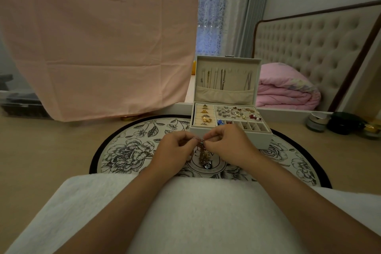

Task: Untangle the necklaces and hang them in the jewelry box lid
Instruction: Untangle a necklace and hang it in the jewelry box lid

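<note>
the left hand (175, 148) and the right hand (228, 144) pinch with their fingers a tangled bunch of thin metal chain necklaces (203, 153) above the round floral mat (127, 150), near the open beige fabric-lined jewelry box (228, 97).

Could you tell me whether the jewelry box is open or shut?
Open: the jewelry box lid stands upright, with hung necklaces and filled trays showing.

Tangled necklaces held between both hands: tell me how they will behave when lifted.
Probably floppy: the tangled necklaces hang limp below both hands. Likely light, since fingertips alone pinch them. The thin chains may snag or knot further if pulled hard.
</note>
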Demonstrator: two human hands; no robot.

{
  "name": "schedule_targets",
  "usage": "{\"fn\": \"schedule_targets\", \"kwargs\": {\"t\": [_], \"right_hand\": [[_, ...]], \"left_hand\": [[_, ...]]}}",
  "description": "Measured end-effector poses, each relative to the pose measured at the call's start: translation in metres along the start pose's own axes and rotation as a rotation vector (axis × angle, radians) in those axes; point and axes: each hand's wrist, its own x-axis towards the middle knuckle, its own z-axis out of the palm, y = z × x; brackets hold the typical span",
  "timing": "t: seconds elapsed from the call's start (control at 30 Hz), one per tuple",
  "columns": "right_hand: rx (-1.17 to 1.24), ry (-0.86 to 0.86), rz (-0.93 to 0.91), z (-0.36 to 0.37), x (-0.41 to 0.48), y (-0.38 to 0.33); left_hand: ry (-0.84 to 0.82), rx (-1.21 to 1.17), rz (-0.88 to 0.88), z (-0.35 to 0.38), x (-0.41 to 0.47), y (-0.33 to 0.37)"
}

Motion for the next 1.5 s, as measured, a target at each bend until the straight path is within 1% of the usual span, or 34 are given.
{"fn": "schedule_targets", "kwargs": {"t": [0.17, 0.27, 0.33, 0.4, 0.47, 0.5, 0.57, 0.63, 0.7, 0.77, 0.83, 0.97, 1.07, 1.13, 1.17, 1.2, 1.3, 1.37, 1.43, 1.5], "right_hand": [[-0.386, 0.058, -0.043, -0.001, -0.004, -0.007], [-0.422, 0.134, -0.065, -0.001, -0.006, -0.010], [-0.313, 0.125, -0.057, -0.002, -0.005, -0.009], [-0.047, 0.049, -0.010, -0.004, -0.004, -0.007], [0.218, -0.060, 0.063, -0.007, -0.005, -0.007], [0.305, -0.106, 0.089, -0.008, -0.006, -0.007], [0.396, -0.159, 0.113, -0.010, -0.005, -0.004], [0.441, -0.184, 0.122, -0.012, -0.002, -0.001], [0.464, -0.194, 0.129, -0.014, 0.000, 0.002], [0.418, -0.189, 0.114, -0.017, 0.001, 0.005], [0.310, -0.173, 0.081, -0.019, 0.002, 0.008], [-0.015, -0.169, -0.061, -0.018, 0.003, 0.006], [-0.268, -0.196, -0.101, -0.019, 0.005, 0.005], [-0.375, -0.196, -0.108, -0.019, 0.005, 0.005], [-0.381, -0.200, -0.107, -0.019, 0.005, 0.005], [-0.323, -0.207, -0.090, -0.018, 0.005, 0.005], [0.086, -0.243, 0.060, -0.013, 0.004, 0.005], [0.301, -0.259, 0.108, -0.010, 0.004, 0.007], [0.407, -0.274, 0.116, -0.007, 0.005, 0.008], [0.419, -0.273, 0.096, -0.004, 0.006, 0.008]], "left_hand": [[0.009, 0.032, 0.018, 0.000, 0.000, -0.002], [0.007, 0.074, 0.021, 0.002, -0.001, -0.002], [0.007, 0.142, 0.040, 0.005, -0.002, -0.001], [0.024, 0.159, 0.040, 0.008, -0.001, 0.001], [0.048, 0.123, 0.008, 0.011, 0.001, 0.004], [0.049, 0.091, -0.008, 0.011, 0.003, 0.006], [0.012, -0.010, -0.045, 0.012, 0.006, 0.012], [-0.054, -0.117, -0.093, 0.011, 0.008, 0.018], [-0.093, -0.168, -0.116, 0.010, 0.009, 0.019], [-0.081, -0.152, -0.116, 0.010, 0.011, 0.017], [-0.063, -0.102, -0.097, 0.011, 0.013, 0.014], [-0.085, -0.075, -0.046, 0.014, 0.013, 0.008], [-0.108, -0.031, 0.008, 0.015, 0.012, 0.002], [-0.119, -0.005, 0.056, 0.016, 0.012, -0.001], [-0.122, -0.003, 0.070, 0.015, 0.013, -0.002], [-0.120, -0.008, 0.073, 0.015, 0.012, -0.003], [-0.109, -0.005, 0.062, 0.012, 0.012, -0.004], [-0.124, 0.006, 0.058, 0.011, 0.013, -0.006], [-0.131, -0.001, 0.053, 0.011, 0.012, -0.006], [-0.130, -0.065, 0.017, 0.011, 0.011, -0.004]]}}
